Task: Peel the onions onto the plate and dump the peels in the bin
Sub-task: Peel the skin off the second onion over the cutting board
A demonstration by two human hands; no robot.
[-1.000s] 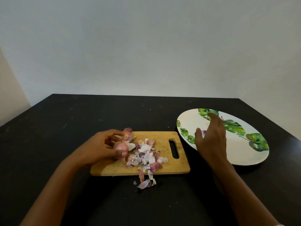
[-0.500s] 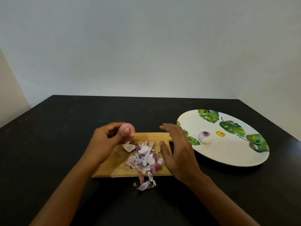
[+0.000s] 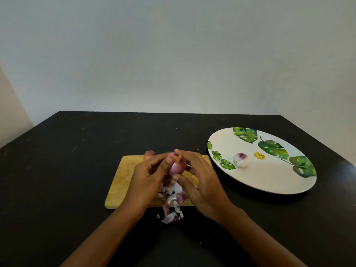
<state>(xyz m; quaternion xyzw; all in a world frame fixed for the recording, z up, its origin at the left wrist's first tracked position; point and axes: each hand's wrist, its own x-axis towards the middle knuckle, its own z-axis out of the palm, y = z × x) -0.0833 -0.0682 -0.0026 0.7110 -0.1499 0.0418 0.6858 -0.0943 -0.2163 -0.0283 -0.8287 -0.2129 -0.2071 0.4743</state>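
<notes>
A small pink unpeeled onion (image 3: 176,167) is held above the wooden cutting board (image 3: 123,182) between both hands. My left hand (image 3: 148,180) grips it from the left, and my right hand (image 3: 200,182) pinches its top and right side. A pile of purple-white peels (image 3: 172,195) lies under the hands, with some peels (image 3: 170,216) spilling off the board's near edge onto the table. Another unpeeled onion (image 3: 148,154) peeks out at the board's far edge. One peeled onion (image 3: 241,160) rests on the white leaf-patterned plate (image 3: 269,182) at the right.
The black table (image 3: 67,170) runs to a grey wall at the back. Its right edge passes just beyond the plate. No bin is in view.
My right hand left the plate, where the peeled onion stayed, and came back left over the board to the pink onion. My left hand lifted that onion off the board.
</notes>
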